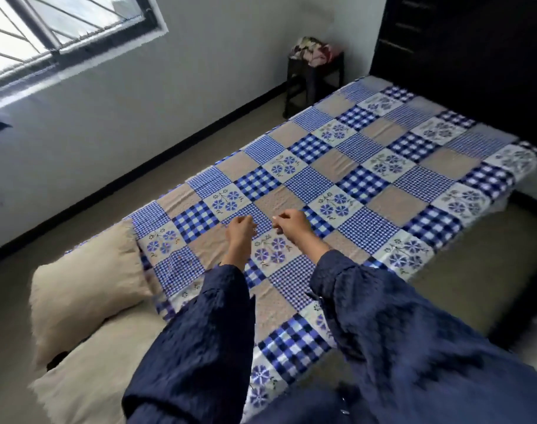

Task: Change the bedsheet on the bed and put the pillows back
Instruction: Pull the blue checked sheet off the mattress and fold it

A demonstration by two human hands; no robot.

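Left hand (241,229), right hand (291,223) over bedsheet (383,166)

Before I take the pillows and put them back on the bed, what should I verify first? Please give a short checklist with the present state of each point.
1. Sheet covers the top of the bed: ok, it is spread over all that shows.
2. Sheet lies flat: ok, only faint creases near the hands.
3. Sheet edges tucked in: cannot tell.
4. Left hand and right hand free: cannot tell; the fingers are curled just over the sheet and may pinch it.
5. Pillows back in place: not ok; the upper pillow and the lower pillow lie by the sheet's left edge.
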